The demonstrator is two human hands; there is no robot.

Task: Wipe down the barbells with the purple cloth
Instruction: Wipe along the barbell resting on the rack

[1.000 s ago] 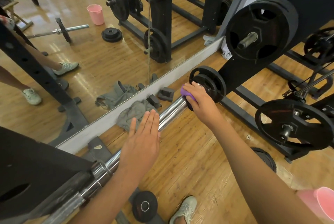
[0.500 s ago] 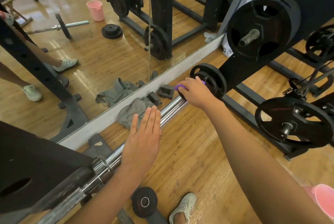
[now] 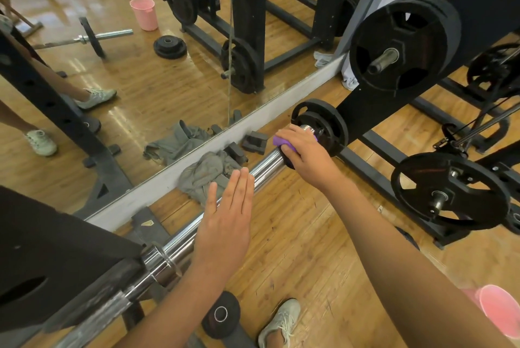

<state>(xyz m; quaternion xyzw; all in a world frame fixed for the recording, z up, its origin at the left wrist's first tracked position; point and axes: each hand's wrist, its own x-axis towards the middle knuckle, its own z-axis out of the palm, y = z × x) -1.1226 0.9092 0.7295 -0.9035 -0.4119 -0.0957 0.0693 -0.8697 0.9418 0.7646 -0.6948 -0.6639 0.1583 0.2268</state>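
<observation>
Barbell [image 3: 264, 172] sat racked beside the mirror base [image 3: 157, 193], right hand [image 3: 305, 150] gripping the largely hidden purple cloth [image 3: 281, 141] round its sleeve beside a black plate [image 3: 333, 124], left hand [image 3: 228, 215] flat, fingers together, over the shaft, grey rag [image 3: 205, 176] beyond, pink cup [image 3: 501, 314] edge-cropped.

A gym: black weight plates [image 3: 416, 27] hang on rack pegs at the right, a chrome barbell [image 3: 264, 172] crosses the middle, a large wall mirror [image 3: 126, 80] fills the upper left, and the floor [image 3: 309, 249] is polished wood
</observation>
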